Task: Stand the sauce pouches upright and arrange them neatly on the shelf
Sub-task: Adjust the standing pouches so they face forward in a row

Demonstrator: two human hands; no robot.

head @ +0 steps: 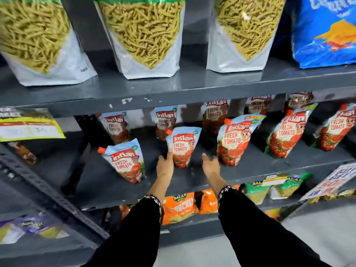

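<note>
Several red-and-blue tomato sauce pouches stand on the dark grey middle shelf (107,182). My left hand (164,165) touches the lower left edge of the upright middle pouch (182,146), thumb against its side. My right hand (210,164) is open just to the right of that pouch, apart from it, and left of a bigger pouch (235,139). A pouch at the front left (126,161) leans with its red cap to the left. More pouches stand at the right (287,134) and in a back row (116,126).
The shelf above (173,83) holds big bags of yellow snack sticks (143,33) and a blue bag (325,29). Orange (180,207) and green (279,186) snack bags fill the shelf below. A perforated metal upright (54,193) runs at the left, with a price tag (28,128).
</note>
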